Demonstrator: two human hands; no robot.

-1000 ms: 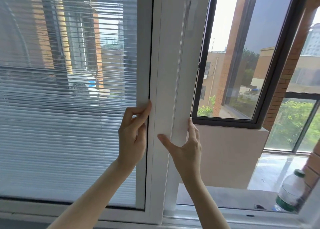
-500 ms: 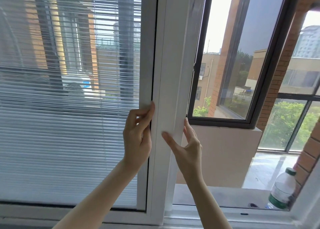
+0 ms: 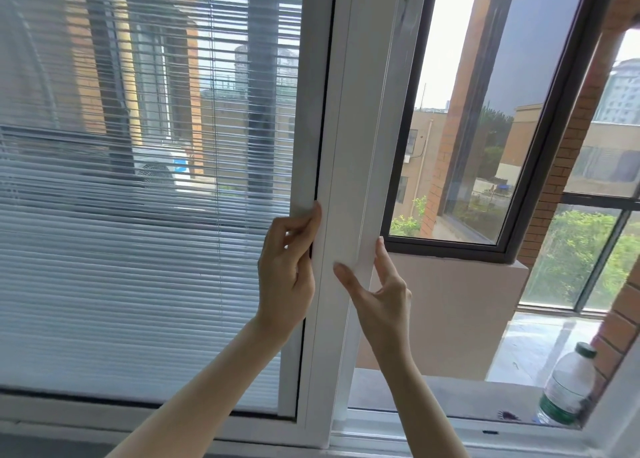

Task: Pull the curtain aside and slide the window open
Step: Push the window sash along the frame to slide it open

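Observation:
The white sliding window sash stands upright in the middle of the view. My left hand has its fingers curled against the sash's left edge, next to the dark seal. My right hand pinches the sash's right edge, thumb on the front face and fingers behind it. Left of the sash, horizontal slatted blinds cover the fixed pane. No cloth curtain is in view. To the right of the sash the window is open to the outside.
A dark-framed outer casement stands swung outward beyond the opening. A clear plastic bottle with a green cap and label stands on the outer ledge at the lower right. The white bottom track runs along the sill. Brick wall borders the right side.
Both hands keep their hold at the same height on the sash. The view has drifted slightly; I cannot tell any clear sliding of the sash.

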